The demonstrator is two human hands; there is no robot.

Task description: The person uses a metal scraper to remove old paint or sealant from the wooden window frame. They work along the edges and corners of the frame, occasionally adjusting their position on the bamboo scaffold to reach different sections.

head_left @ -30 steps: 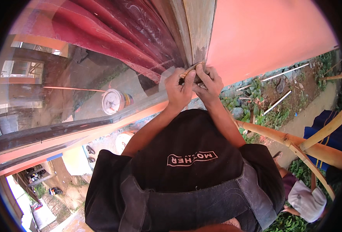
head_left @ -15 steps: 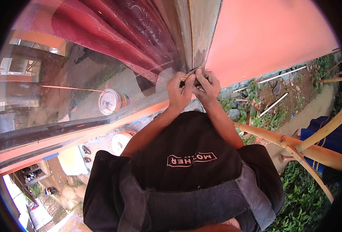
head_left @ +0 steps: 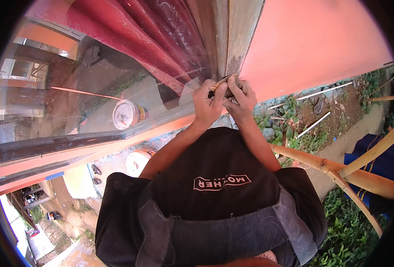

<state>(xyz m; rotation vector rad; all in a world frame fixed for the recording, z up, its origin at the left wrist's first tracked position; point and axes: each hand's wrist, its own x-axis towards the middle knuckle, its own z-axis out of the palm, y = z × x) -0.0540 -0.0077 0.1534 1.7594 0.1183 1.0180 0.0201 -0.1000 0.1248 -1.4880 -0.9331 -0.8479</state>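
Note:
My left hand (head_left: 207,103) and my right hand (head_left: 242,97) are close together at the lower end of a worn wooden window frame (head_left: 237,40). Between them they pinch a thin, folded brown sheet (head_left: 223,83), which looks like sandpaper, with the thumbs on top and the fingers curled beneath. Its upper edge meets the wood, or lies very near it. The underside of the sheet is hidden by my fingers. Left of the frame is a glass pane (head_left: 103,98) with a red patterned curtain (head_left: 148,40) behind it.
A smooth pink wall (head_left: 312,44) adjoins the frame on the right. Below left stand a paint bucket (head_left: 137,162) and a pair of sandals (head_left: 96,174). Bamboo poles (head_left: 308,159) cross at the right, near a person in blue clothing (head_left: 361,153). Stones and plants line the ground.
The view has shifted slightly. My hands keep the same grip at the frame's foot, moving only a little. At the right, the other person's feet have gone out of sight.

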